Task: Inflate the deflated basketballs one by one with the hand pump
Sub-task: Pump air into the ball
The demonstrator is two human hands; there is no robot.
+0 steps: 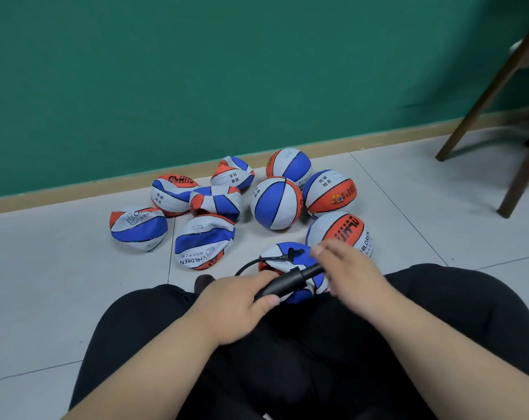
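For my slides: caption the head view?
Left hand grips a hand pump, hose plugged into a basketball; other balls lie by the green wall.

The left hand (239, 301) grips a black hand pump (287, 281) over a basketball (302, 262). The right hand (348, 271), blurred, meets the pump's far end.

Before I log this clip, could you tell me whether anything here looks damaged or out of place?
Nothing alarming: the five crumpled basketballs on the left are simply deflated, waiting for the pump; the four round ones on the right look sound.
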